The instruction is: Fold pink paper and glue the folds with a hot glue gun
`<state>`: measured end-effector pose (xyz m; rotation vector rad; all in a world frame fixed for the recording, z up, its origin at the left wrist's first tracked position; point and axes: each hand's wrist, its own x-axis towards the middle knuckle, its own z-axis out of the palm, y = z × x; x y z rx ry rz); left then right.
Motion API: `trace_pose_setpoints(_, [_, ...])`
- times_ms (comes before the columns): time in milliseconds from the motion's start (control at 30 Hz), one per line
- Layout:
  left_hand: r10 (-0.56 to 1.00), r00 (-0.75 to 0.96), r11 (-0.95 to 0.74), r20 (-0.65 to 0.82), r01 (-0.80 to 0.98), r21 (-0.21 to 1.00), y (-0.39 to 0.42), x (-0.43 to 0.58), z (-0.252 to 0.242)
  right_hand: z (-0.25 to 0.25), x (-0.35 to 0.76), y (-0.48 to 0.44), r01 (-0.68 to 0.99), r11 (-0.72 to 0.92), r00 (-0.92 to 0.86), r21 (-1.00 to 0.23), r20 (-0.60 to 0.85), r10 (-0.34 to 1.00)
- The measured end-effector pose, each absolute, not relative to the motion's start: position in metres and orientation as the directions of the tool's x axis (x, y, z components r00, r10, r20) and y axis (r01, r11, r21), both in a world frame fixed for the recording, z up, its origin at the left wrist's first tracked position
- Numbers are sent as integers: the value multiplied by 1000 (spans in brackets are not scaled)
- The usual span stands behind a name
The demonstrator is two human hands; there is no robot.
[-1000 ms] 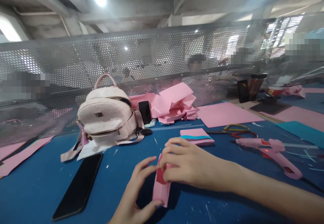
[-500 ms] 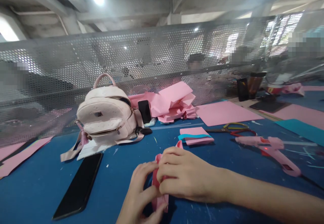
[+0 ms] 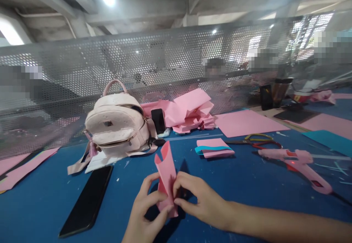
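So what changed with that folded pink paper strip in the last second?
The folded pink paper strip was lifted from lying on the blue tabletop under the right hand to standing upright. The left hand closed in from a loose touch, so both hands now pinch its lower end. The pale pink backpack, black phone and pink glue gun stayed put.

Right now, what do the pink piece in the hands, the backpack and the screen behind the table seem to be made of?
Pink piece: matte card or thin craft foam, folded yet standing stiff between the left hand and right hand. Backpack: pale pink faux leather, probably, with a faint sheen and embossed texture. Screen: perforated sheet metal, grey, with regular round holes.
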<state>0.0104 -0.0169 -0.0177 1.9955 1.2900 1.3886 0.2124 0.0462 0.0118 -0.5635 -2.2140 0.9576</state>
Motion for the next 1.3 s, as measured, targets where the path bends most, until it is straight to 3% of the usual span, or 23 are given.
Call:
trace_pose_setpoints(133, [825, 81, -517, 559, 505, 691, -15, 8, -23, 10, 213, 42, 78, 597, -684, -799, 392, 614])
trace_pose_setpoints(367, [699, 164, -622, 696, 620, 478, -13, 11, -24, 6, 212, 45, 49, 498, -637, -866, 356, 683])
trace_pose_setpoints(533, [708, 210, -553, 674, 759, 345, -12, 10, -25, 3, 211, 51, 56, 473, -615, -879, 343, 710])
trace_pose_setpoints(900, [686, 309, -528, 659, 834, 159, -12, 13, -22, 7, 210, 48, 181, 546, -616, -818, 338, 711])
trace_pose_setpoints(1133, [611, 397, -557, 685, 830, 15, -10, 7, -15, 13, 211, 52, 421, 645, -597, -638, 341, 727])
trace_pose_setpoints(1233, [575, 347, -592, 741, 802, 83, -10, 2, -9, 22, 214, 59, 456, 632, -612, -627, 294, 734])
trace_pose_setpoints(1300, [611, 200, -580, 766, 772, 261, -10, -2, -5, 29, 216, 63, 461, 619, -631, -636, 256, 733])
